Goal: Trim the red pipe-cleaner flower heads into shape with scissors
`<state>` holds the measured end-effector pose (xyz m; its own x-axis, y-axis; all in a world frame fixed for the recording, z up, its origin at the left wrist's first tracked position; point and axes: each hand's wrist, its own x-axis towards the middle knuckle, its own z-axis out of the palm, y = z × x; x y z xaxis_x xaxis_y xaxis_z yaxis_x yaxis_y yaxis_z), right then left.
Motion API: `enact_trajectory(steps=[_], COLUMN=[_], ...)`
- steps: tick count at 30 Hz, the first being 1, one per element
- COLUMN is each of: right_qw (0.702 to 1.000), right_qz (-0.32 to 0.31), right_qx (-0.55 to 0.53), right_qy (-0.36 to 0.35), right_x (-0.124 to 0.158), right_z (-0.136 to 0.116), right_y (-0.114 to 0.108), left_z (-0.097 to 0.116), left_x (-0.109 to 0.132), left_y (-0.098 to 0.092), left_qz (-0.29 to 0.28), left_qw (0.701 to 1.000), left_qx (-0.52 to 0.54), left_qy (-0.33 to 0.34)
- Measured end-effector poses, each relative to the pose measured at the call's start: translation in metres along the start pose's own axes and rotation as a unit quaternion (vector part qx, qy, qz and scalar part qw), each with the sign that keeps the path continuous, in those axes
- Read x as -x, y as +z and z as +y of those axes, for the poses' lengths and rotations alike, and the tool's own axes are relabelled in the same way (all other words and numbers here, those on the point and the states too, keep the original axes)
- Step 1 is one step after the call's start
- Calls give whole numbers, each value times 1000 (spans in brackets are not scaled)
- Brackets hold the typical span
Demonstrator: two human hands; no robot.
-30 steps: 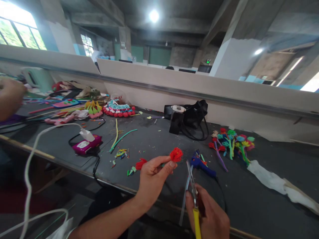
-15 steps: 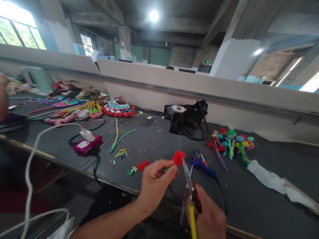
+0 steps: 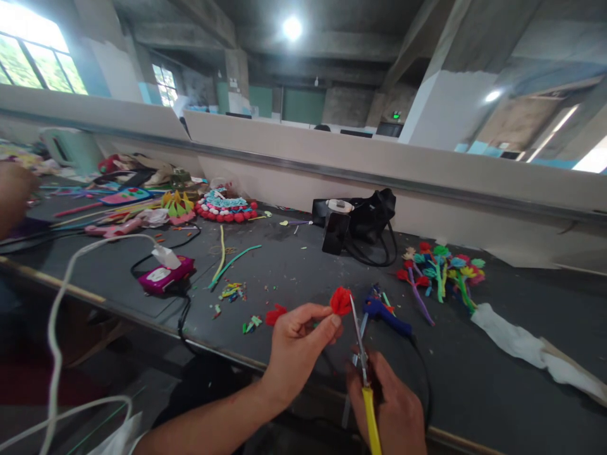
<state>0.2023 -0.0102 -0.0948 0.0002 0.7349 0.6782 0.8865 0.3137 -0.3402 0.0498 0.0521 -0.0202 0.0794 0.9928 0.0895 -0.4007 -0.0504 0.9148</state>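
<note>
Between the thumb and fingers of my left hand (image 3: 301, 344) a small red fuzzy flower (image 3: 340, 301) is pinched over the dark table. My right hand (image 3: 391, 401) grips scissors (image 3: 359, 341) with a yellow handle; their blade tips touch or nearly touch the flower's right side. Another red fuzzy piece (image 3: 275, 315) shows behind my left hand, partly hidden by it. Just right of the scissors lies a blue glue gun (image 3: 387, 317) with a clear glue stick and a cord.
Colourful fuzzy flowers (image 3: 443, 268) lie at right by a white-wrapped stem (image 3: 507, 338). A black bag (image 3: 372, 218) and phone (image 3: 336, 232) stand behind. Cut scraps (image 3: 232, 292), a purple power socket (image 3: 167, 275) and a white cable (image 3: 53, 335) are leftward. Another person's hand (image 3: 16, 193) shows far left.
The scissors have turned and their blades look closer together at the red flower. The flower has rotated slightly in my left hand. The other person's hand moved into view more.
</note>
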Motion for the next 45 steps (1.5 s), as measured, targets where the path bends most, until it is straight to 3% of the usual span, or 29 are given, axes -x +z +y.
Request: enact_trajectory(steps=[4,6,8,10,12,15,18,20,22,23,25,28,32,34,35,37,41,45], right_qw=[999,998,990,964,930,901,858,827,821,822,832,858,888,908,919,940,966,979], right_qz=[-1,18,57,78,57,5,-88,-156,-198,-210,-205,-147,-77,-38,-19,11,17,9], right_qx=[-23,-31,-55,-118,-198,-285,-407,-467,-476,-474,-464,-433,-365,-315,-287,-236,-179,-151], right_qy=[26,47,117,225,304,326,300,272,247,237,224,236,269,273,269,248,184,139], right_x=[-1,-1,-2,-5,-9,-14,-13,-11,-10,-10,-11,-11,-9,-9,-10,-11,-13,-14], right_z=[-2,-5,-7,-7,-2,6,11,9,3,-2,-13,-26,-26,-19,-14,-7,-5,-13], right_y=[-3,-7,-12,-17,-19,-16,-10,-10,-11,-12,-11,-7,-4,-5,-6,-7,-5,-3], left_z=[-2,-1,3,10,15,20,21,23,27,29,33,33,16,5,-1,-9,-12,-9], left_x=[1,0,0,0,1,5,10,11,8,6,0,-6,-9,-10,-11,-10,-5,-3], left_y=[0,-1,-4,-7,-13,-22,-28,-29,-28,-27,-26,-25,-19,-13,-10,-5,2,2], left_qz=[-6,-9,-40,-121,-241,-413,-530,-521,-475,-496,-540,-480,-332,-217,-149,-100,-125,-174], left_qw=[998,988,967,939,907,848,818,840,873,861,831,870,937,969,983,992,989,978], left_qx=[-66,-137,-205,-246,-260,-225,-141,-108,-94,-111,-131,-111,-79,-70,-61,-58,-11,34], left_qy=[19,73,147,206,226,243,172,103,56,28,-7,18,71,96,94,50,-74,-114])
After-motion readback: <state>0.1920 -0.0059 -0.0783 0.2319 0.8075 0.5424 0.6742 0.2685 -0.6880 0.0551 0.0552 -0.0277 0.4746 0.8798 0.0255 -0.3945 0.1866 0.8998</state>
